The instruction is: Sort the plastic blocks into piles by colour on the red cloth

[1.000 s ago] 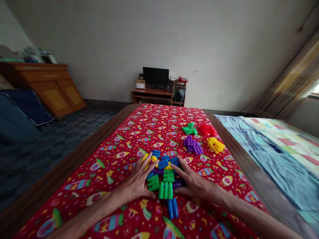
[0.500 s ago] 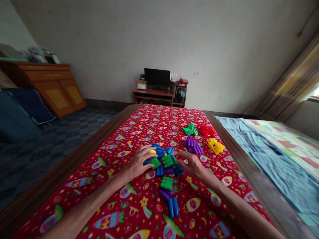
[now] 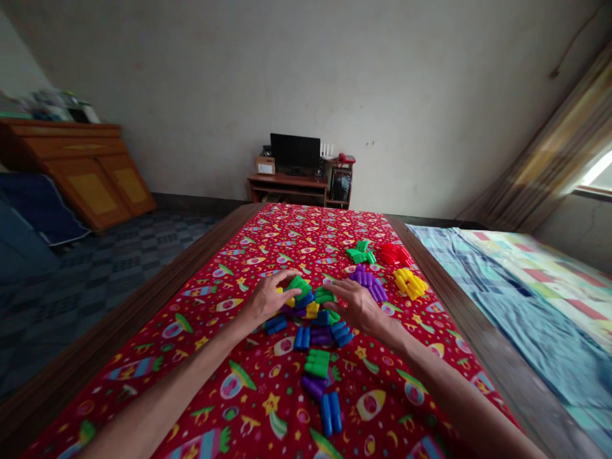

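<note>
Reaching into a mixed heap of plastic blocks (image 3: 310, 319) on a red cloth (image 3: 210, 338), the left hand (image 3: 268, 298) curls over a green block (image 3: 299, 287), grip unclear; the right hand (image 3: 356, 305) spreads wide. Sorted green (image 3: 361, 253), red (image 3: 394, 255), purple (image 3: 367, 284) and yellow piles (image 3: 410, 284) lie beyond; 4 colours are grouped, with many blocks still mixed.

The red cotton tablecloth (image 3: 201, 331) bears a multicoloured rocket-and-star print. The interlocking plastic toy blocks (image 3: 317, 363) are green, blue, purple, yellow and red. The adjacent bedsheet (image 3: 535, 319) shows a blue check pattern.
</note>
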